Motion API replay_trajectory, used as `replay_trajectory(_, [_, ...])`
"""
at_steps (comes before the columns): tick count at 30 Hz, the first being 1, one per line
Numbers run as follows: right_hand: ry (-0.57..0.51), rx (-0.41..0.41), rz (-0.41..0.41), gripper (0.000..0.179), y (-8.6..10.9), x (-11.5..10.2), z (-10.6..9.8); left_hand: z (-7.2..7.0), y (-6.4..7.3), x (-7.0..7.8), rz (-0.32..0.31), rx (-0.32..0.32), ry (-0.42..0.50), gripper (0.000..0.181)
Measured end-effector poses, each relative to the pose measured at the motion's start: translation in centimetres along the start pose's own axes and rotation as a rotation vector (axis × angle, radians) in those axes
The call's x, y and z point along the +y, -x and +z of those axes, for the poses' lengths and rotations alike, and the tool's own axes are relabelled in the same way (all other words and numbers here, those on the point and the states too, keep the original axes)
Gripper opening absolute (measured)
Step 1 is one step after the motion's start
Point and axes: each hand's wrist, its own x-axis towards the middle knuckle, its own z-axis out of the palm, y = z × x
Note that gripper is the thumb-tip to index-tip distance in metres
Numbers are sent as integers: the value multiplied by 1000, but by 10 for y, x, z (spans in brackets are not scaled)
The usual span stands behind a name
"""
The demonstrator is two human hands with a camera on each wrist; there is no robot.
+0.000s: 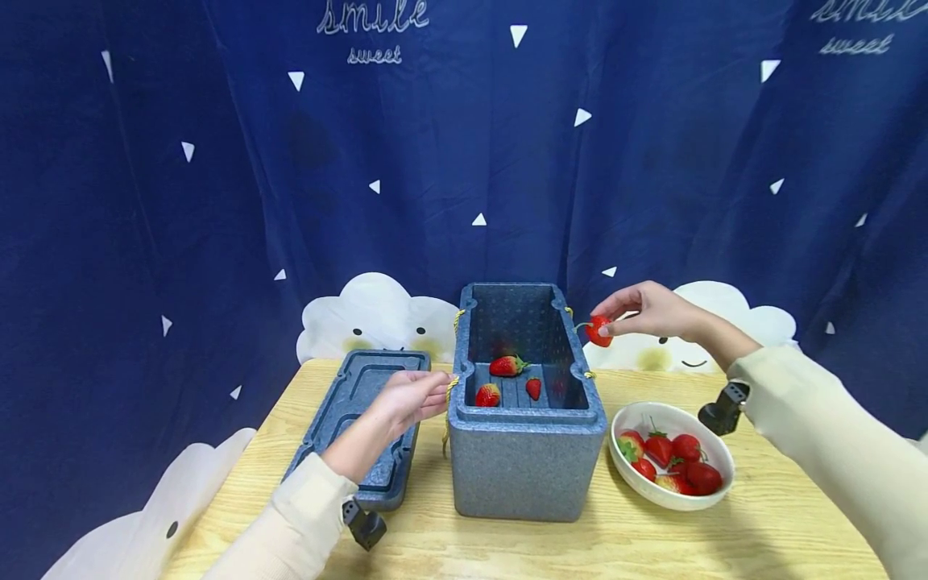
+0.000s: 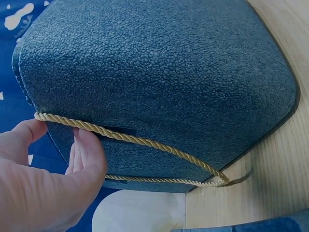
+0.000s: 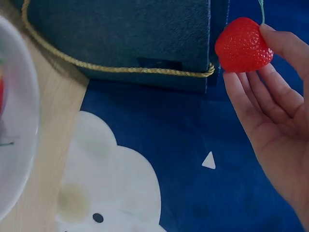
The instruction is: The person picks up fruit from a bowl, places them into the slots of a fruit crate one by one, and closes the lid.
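Observation:
My right hand (image 1: pixel 652 310) pinches a red strawberry (image 1: pixel 598 330) by its sides, just right of the box's right rim; its green stem sticks out toward the box. The grey-blue foam box (image 1: pixel 525 471) stands without its lid. On its floor lie three strawberries, one larger (image 1: pixel 506 366), one small (image 1: pixel 533 388) and one by the near wall (image 1: pixel 488 395). Against the box's left side rests my left hand (image 1: pixel 416 400), fingers fairly straight. In the left wrist view its fingertips touch the wall right at the yellow cord (image 2: pixel 145 141).
A white bowl (image 1: pixel 670 501) with several strawberries stands right of the box. The box's lid (image 1: pixel 395 483) lies on the wooden table (image 1: pixel 428 544) at left. Behind hangs a dark blue curtain (image 1: pixel 420 234) with white triangles and clouds. Another cord (image 3: pixel 145 70) runs along the box's right side.

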Motion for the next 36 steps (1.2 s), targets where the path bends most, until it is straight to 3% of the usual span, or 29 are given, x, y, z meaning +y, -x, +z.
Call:
replay_trajectory(22, [-121, 29, -8, 37, -37, -35, -1, 1, -2, 0, -13, 11, 11, 43])
replay_trajectory(36, [-151, 43, -67, 37, -56, -57, -3, 2, -1, 1, -12, 8, -7, 46])
